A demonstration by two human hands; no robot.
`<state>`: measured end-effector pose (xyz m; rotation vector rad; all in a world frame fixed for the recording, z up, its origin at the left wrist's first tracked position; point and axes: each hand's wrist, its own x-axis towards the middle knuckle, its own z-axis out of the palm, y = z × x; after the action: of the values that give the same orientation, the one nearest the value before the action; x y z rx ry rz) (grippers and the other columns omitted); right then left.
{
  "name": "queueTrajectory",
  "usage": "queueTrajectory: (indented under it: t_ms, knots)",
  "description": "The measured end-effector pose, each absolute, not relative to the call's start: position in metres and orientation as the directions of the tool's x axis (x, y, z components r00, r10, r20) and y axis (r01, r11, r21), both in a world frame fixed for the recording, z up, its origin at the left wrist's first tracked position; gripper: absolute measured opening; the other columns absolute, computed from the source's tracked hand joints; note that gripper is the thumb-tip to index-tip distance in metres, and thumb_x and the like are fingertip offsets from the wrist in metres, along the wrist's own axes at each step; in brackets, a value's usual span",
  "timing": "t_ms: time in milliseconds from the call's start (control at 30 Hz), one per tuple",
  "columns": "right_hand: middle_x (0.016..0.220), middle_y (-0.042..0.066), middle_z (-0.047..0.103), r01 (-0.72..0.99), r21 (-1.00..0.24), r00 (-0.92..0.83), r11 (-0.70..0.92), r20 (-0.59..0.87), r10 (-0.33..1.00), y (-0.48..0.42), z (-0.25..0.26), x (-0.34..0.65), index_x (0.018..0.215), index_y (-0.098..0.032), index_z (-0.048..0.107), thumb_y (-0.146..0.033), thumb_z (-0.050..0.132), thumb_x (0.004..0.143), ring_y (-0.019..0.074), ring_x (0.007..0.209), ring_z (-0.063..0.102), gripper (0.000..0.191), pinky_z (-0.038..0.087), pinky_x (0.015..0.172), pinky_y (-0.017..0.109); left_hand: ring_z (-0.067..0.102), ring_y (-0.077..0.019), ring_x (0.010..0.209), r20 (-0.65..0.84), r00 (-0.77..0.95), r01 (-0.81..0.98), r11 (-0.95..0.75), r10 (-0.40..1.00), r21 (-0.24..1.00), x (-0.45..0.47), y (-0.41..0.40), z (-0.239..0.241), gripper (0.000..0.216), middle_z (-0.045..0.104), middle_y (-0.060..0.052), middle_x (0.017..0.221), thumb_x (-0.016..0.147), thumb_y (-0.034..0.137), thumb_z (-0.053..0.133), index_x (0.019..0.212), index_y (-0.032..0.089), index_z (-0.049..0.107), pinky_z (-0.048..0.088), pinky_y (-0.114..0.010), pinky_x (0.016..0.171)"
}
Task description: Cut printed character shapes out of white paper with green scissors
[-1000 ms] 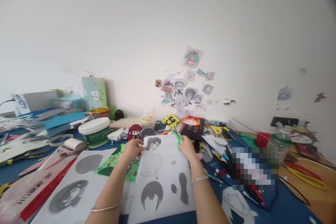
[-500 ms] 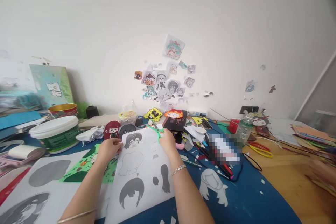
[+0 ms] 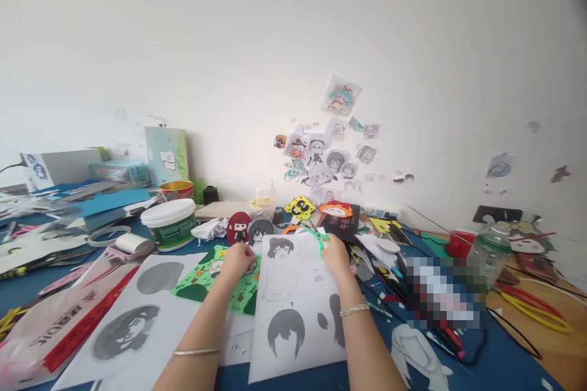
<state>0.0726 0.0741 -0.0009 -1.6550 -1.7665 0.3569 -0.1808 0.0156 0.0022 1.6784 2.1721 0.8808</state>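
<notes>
My right hand (image 3: 336, 255) is closed around the green-handled scissors (image 3: 321, 238), whose blades point up and left at the top edge of a white printed sheet (image 3: 312, 330). The sheet carries grey cartoon prints, such as a head with glasses, a pale body outline and dark hair shapes. My left hand (image 3: 239, 261) has its fingers pinched together over a green patterned sheet (image 3: 197, 284), just left of the white sheet's edge. What sits between those fingertips, if anything, is too small to make out.
Another printed sheet (image 3: 131, 293) and a red-and-white plastic bag (image 3: 77, 330) lie to the left. Behind stand a white-lidded tub (image 3: 169, 223) and cartoon cutouts (image 3: 238, 228). On the right are a hair-shaped paper cutout (image 3: 419, 357), a clear bottle (image 3: 488, 256) and red-and-yellow handles (image 3: 534, 308).
The view has turned left, so things appear shifted right. My left hand's fingertips now sit slightly apart from the white sheet's edge. My right hand keeps the scissors at the sheet's top.
</notes>
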Motion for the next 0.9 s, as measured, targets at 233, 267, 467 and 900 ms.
queueTrajectory:
  t_ms: [233,267,467,900]
  knots:
    - [0.081,0.005,0.061,0.729,-0.654,0.06,0.203,0.356,0.933,0.073,0.004,0.072,0.084,-0.02,0.057,-0.007,0.044,0.062,0.0207,0.073,0.056,0.028,0.032,0.055,0.023,0.052,-0.0161,0.046,0.11,-0.232,0.734,0.099,0.966,0.672,-0.169,0.015,0.001,0.017,0.052,0.0,0.04,0.064,0.024,0.053,0.049,0.017,0.056,0.039,-0.025,0.054]
    - [0.083,0.005,0.062,0.72,-0.664,0.074,0.202,0.362,0.929,0.073,0.005,0.072,0.086,-0.02,0.057,-0.007,0.044,0.062,0.0213,0.074,0.056,0.03,0.033,0.056,0.024,0.051,-0.0158,0.045,0.107,-0.226,0.724,0.093,0.968,0.684,-0.168,0.015,0.0,0.017,0.051,0.001,0.039,0.064,0.024,0.054,0.048,0.017,0.056,0.039,-0.025,0.054]
    - [0.091,0.007,0.062,0.646,-0.737,0.16,0.199,0.386,0.908,0.076,0.008,0.075,0.096,-0.019,0.056,-0.01,0.043,0.062,0.0238,0.082,0.057,0.037,0.039,0.065,0.027,0.044,-0.0126,0.038,0.082,-0.199,0.629,0.063,0.976,0.775,-0.166,0.016,-0.004,0.02,0.044,0.003,0.033,0.062,0.029,0.057,0.047,0.016,0.054,0.037,-0.024,0.05]
    - [0.092,0.01,0.063,0.392,-0.861,0.317,0.323,0.456,0.832,0.084,0.006,0.076,0.101,-0.014,0.056,-0.017,0.045,0.061,0.0244,0.085,0.058,0.042,0.043,0.071,0.029,0.053,-0.0129,0.052,0.072,-0.253,0.219,-0.016,0.965,0.976,-0.172,0.014,0.003,0.038,0.056,0.0,0.055,0.054,0.044,0.066,0.075,0.012,0.063,0.044,-0.024,0.052]
